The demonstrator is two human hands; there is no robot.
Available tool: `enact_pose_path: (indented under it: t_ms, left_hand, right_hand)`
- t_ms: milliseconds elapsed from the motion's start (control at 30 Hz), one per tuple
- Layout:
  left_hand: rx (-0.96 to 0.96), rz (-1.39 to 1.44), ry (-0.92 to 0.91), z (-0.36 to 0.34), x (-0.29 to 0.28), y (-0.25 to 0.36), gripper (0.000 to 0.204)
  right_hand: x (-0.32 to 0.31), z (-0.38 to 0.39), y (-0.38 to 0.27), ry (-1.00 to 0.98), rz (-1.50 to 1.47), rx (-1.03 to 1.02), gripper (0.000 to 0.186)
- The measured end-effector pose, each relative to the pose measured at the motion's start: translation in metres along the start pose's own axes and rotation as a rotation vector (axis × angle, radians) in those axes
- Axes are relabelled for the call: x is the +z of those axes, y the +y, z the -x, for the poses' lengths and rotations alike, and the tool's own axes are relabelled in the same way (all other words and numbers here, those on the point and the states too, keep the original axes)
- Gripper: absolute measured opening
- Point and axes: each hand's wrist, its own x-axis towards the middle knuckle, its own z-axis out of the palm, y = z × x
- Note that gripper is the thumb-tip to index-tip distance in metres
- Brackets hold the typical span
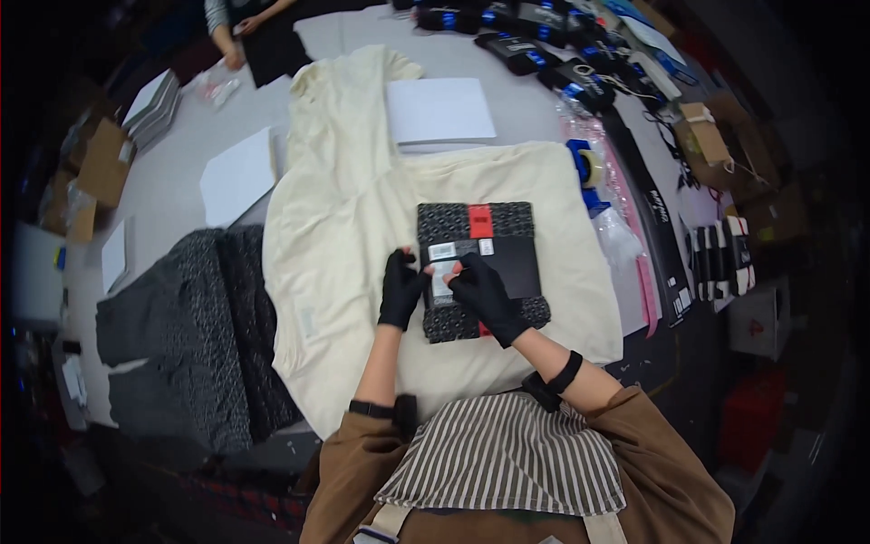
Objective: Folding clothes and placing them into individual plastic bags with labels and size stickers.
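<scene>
A folded black-and-grey patterned textile (439, 324) lies on a large cream cloth. Around its middle runs a black paper band (515, 265), and a red strip (480, 220) crosses its upper part. White labels (441, 250) sit on the band's left side. My left hand (401, 292), in a black fingerless glove, is at the band's left edge, thumb and forefinger apart. My right hand (487, 292), gloved alike, rests over the band with its thumb and fingers drawn together by the labels. Whatever lies between those fingertips is too small to make out.
The cream cloth (335, 199) covers the table's middle, with dark patterned fabric (195, 335) on its left. White sheets (441, 109) lie beyond. A blue tape dispenser (587, 177) stands right; banded black bundles (521, 52) lie at the back. Another person's hand (234, 60) shows far left.
</scene>
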Motion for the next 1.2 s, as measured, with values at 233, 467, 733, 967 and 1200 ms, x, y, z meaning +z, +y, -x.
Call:
enact_pose_path:
  t_ms: [233, 467, 733, 967, 1200]
  left_hand:
    - [-0.049, -0.269, 0.036, -0.027, -0.044, -0.076, 0.043]
    - [-0.26, 0.08, -0.141, -0.028, 0.106, 0.046, 0.05]
    - [-0.312, 0.563, -0.62, 0.057, 0.35, 0.094, 0.056]
    - [-0.359, 0.466, -0.806, 0.206, 0.48, 0.113, 0.059]
    - [-0.478, 0.404, -0.854, 0.254, 0.59, 0.168, 0.062]
  right_hand:
    - [-0.084, -0.005, 0.055, 0.037, 0.133, 0.222, 0.077]
    - [-0.202, 0.068, 0.055, 0.308, 0.12, 0.17, 0.078]
    - [-0.403, 0.191, 0.048, 0.274, -0.645, -0.047, 0.067]
    - [-0.505, 0.356, 0.143, 0.352, -0.892, 0.171, 0.062]
    - [-0.65, 0.385, 0.162, 0.464, -0.554, 0.213, 0.057]
